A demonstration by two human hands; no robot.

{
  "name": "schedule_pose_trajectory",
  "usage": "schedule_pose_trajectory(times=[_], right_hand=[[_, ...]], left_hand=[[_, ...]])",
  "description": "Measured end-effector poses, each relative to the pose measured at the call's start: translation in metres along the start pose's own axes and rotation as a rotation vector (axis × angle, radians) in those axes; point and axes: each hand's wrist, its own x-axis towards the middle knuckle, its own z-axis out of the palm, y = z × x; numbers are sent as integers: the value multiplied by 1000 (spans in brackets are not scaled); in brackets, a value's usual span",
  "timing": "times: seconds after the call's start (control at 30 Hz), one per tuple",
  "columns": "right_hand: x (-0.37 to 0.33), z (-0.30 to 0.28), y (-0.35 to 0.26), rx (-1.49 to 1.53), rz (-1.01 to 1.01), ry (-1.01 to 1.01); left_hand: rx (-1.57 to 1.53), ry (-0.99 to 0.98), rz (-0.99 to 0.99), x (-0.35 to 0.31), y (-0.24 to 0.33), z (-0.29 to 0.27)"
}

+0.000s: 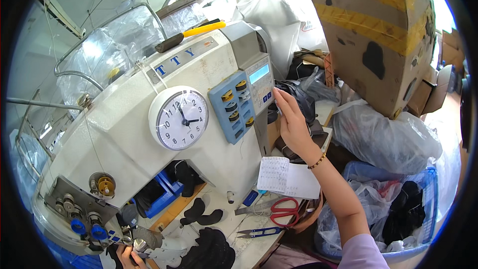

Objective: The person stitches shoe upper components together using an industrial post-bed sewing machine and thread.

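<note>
My right hand (294, 124) reaches up to the control panel (260, 83) of a large white industrial sewing machine (119, 114). Its fingers are stretched out, the tips at the panel's right edge beside the lit display and buttons. Low at the left, my left hand (131, 259) is at the machine's sewing head, next to a shiny metal part (140, 245). Its fingers are bent and closed; the frame's lower edge cuts the hand off, and what they hold is hidden. Black fabric pieces (211, 250) lie on the worktable to the right of that hand.
A white clock (181, 119) and a blue bobbin holder (231, 109) are on the machine. Red-handled scissors (285, 212), blue thread snips (260, 232) and an open notebook (274, 174) lie on the table. A blue basket (432, 204) and a taped cardboard box (363, 74) stand at the right.
</note>
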Motion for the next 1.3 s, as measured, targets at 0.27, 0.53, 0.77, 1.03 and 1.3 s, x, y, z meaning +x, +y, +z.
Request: schedule_pose_trajectory(times=[0.27,0.53,0.77,1.03,1.3], right_hand=[[2,1,-3,17,15,4],[4,3,-3,-6,26,30],[5,2,-4,13,30,24],[10,5,-7,-111,-29,25],[10,12,-16,-208,-4,90]], left_hand=[[-1,-6,-8,-2,0,0],[-2,-4,18,-4,-3,1],[-16,-13,0,-5,-3,1],[-15,-21,-5,-3,-1,0],[-39,-79,-36,-6,-7,-8]])
